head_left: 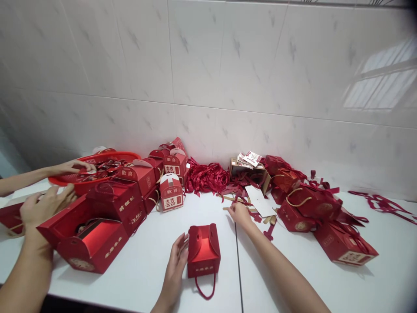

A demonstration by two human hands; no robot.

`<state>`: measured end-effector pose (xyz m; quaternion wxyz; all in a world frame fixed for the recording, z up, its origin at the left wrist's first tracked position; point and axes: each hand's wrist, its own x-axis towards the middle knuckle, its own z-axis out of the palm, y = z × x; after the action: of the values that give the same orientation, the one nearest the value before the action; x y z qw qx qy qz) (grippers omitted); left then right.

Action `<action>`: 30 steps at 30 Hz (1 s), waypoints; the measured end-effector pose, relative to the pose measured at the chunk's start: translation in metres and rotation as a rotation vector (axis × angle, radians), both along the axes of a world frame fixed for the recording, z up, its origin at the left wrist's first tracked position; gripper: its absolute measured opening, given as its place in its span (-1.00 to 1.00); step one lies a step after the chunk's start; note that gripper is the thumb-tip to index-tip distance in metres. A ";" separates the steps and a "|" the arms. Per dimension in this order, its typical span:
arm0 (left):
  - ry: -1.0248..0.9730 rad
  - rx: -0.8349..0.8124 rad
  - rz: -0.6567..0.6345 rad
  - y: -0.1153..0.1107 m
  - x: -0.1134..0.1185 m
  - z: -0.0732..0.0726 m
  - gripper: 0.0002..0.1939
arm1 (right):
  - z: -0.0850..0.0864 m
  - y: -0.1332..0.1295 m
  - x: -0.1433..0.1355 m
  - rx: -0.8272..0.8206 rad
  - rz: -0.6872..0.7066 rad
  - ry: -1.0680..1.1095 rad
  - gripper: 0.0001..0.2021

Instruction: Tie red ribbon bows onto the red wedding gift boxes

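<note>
A small red gift box [203, 250] with a dark red cord handle hanging at its front stands near the table's front edge. My left hand [177, 263] lies along the box's left side, fingers stretched and thumb apart, not wrapped round it. My right hand [240, 214] reaches forward into a scatter of dark red and gold paper tags [255, 216]. Its fingertips are pinched together among them, and what they hold is too small to make out. Just right of that hand lies a white card [260, 201].
Stacked red boxes [112, 195] fill the left; more boxes [301, 208] lie at right. Red ribbons [208, 177] and an open carton [250, 171] with cards sit by the wall. Another person's hands [48, 204] work near a red basket [127, 155] at far left.
</note>
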<state>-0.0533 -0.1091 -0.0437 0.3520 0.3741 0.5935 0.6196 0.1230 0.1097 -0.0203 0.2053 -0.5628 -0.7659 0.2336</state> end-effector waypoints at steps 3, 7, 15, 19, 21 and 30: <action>-0.042 0.033 -0.025 -0.001 -0.001 -0.002 -0.39 | 0.000 0.022 -0.033 0.025 -0.112 -0.025 -0.69; -0.065 0.044 -0.054 -0.001 -0.004 -0.005 -0.38 | -0.004 0.036 -0.059 0.011 -0.183 0.009 -0.68; -0.083 0.050 -0.071 -0.001 -0.006 -0.011 -0.38 | 0.008 0.028 -0.050 0.111 -0.058 0.445 -0.75; -0.080 0.064 -0.069 0.000 -0.005 -0.011 -0.39 | 0.047 0.010 -0.016 0.243 -0.005 0.809 -0.66; -0.075 0.072 -0.066 0.000 -0.005 -0.010 -0.40 | 0.073 -0.007 0.011 0.310 0.008 0.974 -0.69; 0.152 0.181 -0.112 0.002 -0.004 0.013 -0.45 | 0.152 -0.103 0.132 0.452 0.126 1.693 -0.71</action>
<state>-0.0570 -0.1072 -0.0305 0.3047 0.4829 0.5382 0.6199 0.2554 0.0063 0.1316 0.7977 -0.1031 -0.4139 0.4263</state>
